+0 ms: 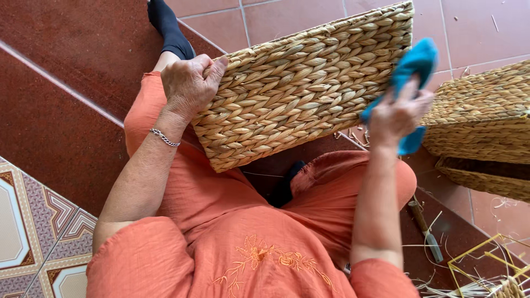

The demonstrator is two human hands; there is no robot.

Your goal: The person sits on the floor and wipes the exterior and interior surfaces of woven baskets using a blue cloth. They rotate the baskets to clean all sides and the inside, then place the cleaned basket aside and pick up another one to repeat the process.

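Right now we hold the woven basket [309, 88] tilted over our lap, its long axis running from about eight o'clock up to two o'clock. Our left hand [190, 85] is clenched on the basket's rim at the nine o'clock end, thumb over the edge. Our right hand [398, 113] grasps a blue cloth [417, 69], pressed to the basket's three o'clock edge, so it is the nearer one to that side. A second basket [486, 127] sits just beyond at three o'clock

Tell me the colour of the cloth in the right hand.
The cloth held by the right hand is bright turquoise blue; the head view shows it.
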